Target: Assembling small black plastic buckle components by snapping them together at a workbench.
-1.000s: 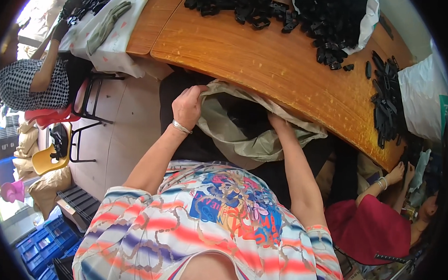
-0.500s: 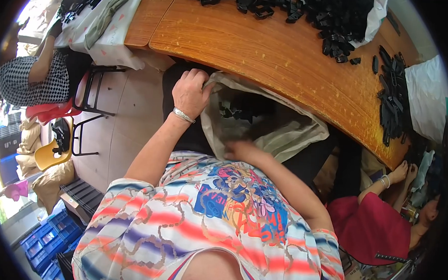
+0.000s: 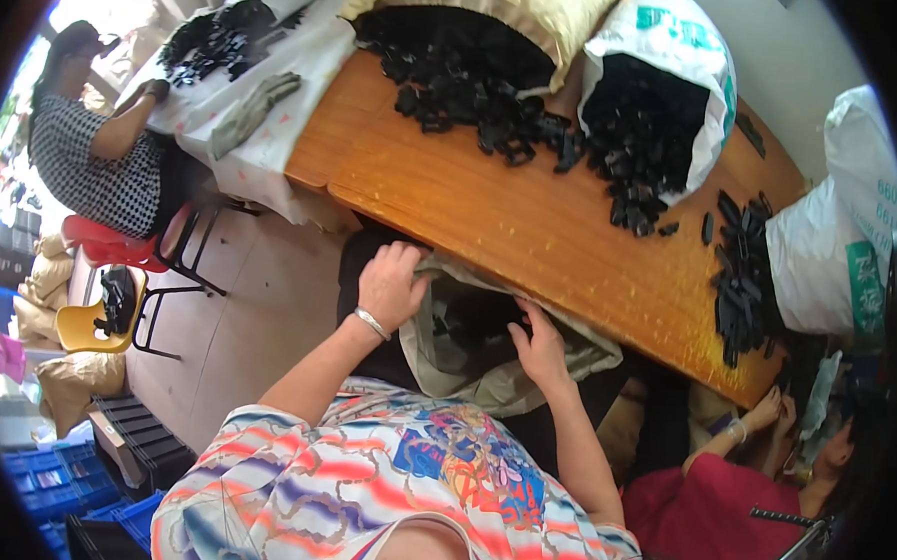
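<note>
Two bare hands are seen at the mouth of a pale sack [image 3: 491, 392], which is placed between and below them, against the near table edge. Its rim is pinched at the left by the left hand [image 3: 392, 286], fingers curled over. The right hand [image 3: 543, 346] is held over the opening, thumb and forefinger spread; whether the far rim is touched cannot be told. Sack contents are lost in shadow.

Just beyond both hands, a worn wooden table [image 3: 451, 220] is seen, finish scuffed along the near edge. Farther out, black parts [image 3: 457, 90] are spilled from a beige sack [image 3: 525, 11]; to its right, more are held in a white bag [image 3: 716, 112]. Right of the right hand, long black pieces [image 3: 739, 283] are heaped.

Left of the left hand, tiled floor [image 3: 237, 311] is seen, then a red chair [image 3: 110, 245] occupied by a co-worker [image 3: 93, 169] and a yellow chair [image 3: 76, 326]. Blue crates [image 3: 64, 483] are stacked behind, lower left.
</note>
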Motion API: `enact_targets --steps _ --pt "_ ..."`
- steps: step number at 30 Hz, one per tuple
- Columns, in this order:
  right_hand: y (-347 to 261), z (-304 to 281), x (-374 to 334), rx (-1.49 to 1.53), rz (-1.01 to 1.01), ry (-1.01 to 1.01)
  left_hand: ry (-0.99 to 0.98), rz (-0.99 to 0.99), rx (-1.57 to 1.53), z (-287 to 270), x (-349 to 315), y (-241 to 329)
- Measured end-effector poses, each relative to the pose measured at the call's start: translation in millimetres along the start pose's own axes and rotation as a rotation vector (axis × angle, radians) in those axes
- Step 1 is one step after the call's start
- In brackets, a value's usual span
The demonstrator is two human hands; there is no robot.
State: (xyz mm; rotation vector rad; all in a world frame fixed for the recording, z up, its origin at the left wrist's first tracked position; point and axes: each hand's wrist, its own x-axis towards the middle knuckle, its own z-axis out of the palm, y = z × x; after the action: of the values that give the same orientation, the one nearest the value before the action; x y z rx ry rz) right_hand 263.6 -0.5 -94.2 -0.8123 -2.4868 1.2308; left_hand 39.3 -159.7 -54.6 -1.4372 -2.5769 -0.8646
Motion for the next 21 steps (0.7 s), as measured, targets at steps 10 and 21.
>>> enact_targets --steps 10,21 --pt "35 27 9 -0.263 0.072 0.021 0.094 0.104 -0.121 -5 13 10" --pt "-71 -75 2 0.098 -0.154 -0.052 0.098 0.395 0.111 21 192 -12"
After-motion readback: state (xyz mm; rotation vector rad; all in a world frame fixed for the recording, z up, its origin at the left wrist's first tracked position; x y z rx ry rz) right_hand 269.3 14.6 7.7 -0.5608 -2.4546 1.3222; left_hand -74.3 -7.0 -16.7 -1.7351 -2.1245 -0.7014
